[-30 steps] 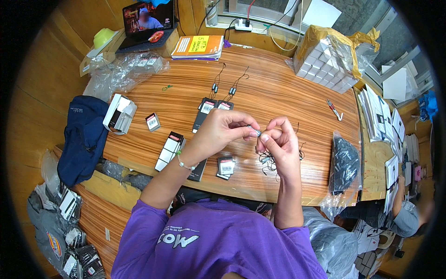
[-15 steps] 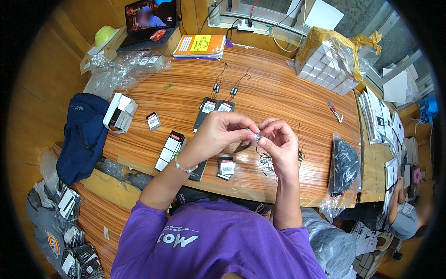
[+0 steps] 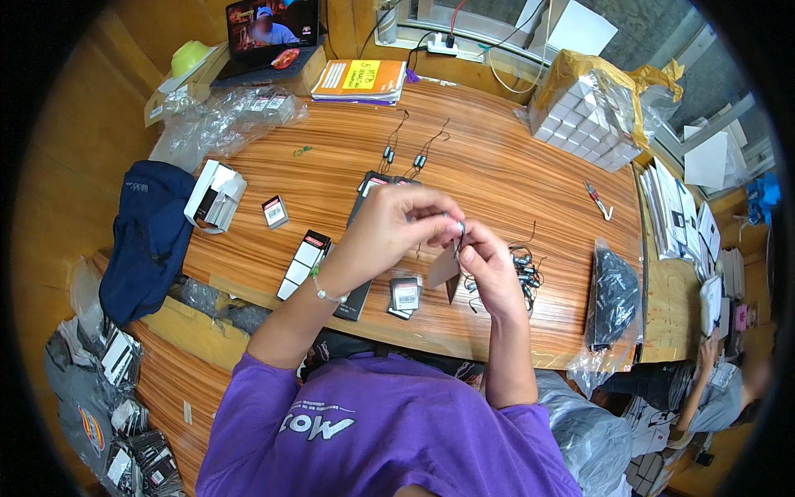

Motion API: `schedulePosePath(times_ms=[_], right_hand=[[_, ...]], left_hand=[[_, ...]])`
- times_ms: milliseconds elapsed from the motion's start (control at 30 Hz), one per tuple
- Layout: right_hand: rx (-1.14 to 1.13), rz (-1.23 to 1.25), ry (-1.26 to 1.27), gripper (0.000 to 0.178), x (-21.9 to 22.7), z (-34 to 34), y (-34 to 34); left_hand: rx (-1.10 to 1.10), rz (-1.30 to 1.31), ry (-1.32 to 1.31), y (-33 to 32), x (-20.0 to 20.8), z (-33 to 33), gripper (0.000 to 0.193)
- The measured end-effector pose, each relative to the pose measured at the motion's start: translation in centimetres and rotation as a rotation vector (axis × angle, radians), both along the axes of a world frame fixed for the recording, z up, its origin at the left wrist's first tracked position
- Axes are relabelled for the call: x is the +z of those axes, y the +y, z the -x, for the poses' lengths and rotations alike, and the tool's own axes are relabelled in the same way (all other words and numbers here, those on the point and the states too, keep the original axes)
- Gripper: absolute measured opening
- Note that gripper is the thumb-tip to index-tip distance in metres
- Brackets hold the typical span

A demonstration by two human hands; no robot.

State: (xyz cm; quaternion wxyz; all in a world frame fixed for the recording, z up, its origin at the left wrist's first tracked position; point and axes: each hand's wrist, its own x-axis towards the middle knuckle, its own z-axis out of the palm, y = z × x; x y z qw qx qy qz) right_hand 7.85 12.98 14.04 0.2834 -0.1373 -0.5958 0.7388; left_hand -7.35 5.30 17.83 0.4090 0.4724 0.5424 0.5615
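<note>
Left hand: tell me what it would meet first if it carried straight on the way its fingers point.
The left hand points right, at the right hand. It would probably meet those fingers and the small part pinched between them first.

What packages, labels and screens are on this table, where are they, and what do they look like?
Laptop: far left corner, screen lit.
Orange booklet: far edge, yellow label.
White boxes: far right, stacked in clear plastic.
Open white box: left side.
Black-and-white cartons: near left hand.
</note>
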Motion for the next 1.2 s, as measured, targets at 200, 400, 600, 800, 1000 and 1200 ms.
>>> schedulePosePath(times_ms=[200,400,600,800,1000,1200], right_hand=[[-0.145,0.244,0.059,0.024,-2.1,1.1,1.4],[-0.271,0.26,0.142,0.029,-1.1,1.9,0.7],[-0.183,0.233,0.197,0.028,-1.6,2.1,0.2],[-0.212,0.283,0.192,0.025,-1.1,2.2,0.4],[-0.231,0.471,0.244,0.024,-1.3,2.5,1.0],[-0.179,0.448,0.276,0.023,-1.9,2.5,3.3]], left_hand=[[0.302,-0.321,0.576,0.8,-2.3,-0.8,0.038],[0.129,-0.265,0.676,-0.4,-5.3,-3.8,0.058],[0.096,-0.213,0.563,-0.2,-5.3,-2.3,0.06],[0.115,-0.102,0.496,-0.1,-5.2,-1.4,0.036],[0.133,-0.248,0.35,0.1,-5.3,-1.5,0.036],[0.122,-0.167,0.306,0.0,-6.1,-0.9,0.04]])
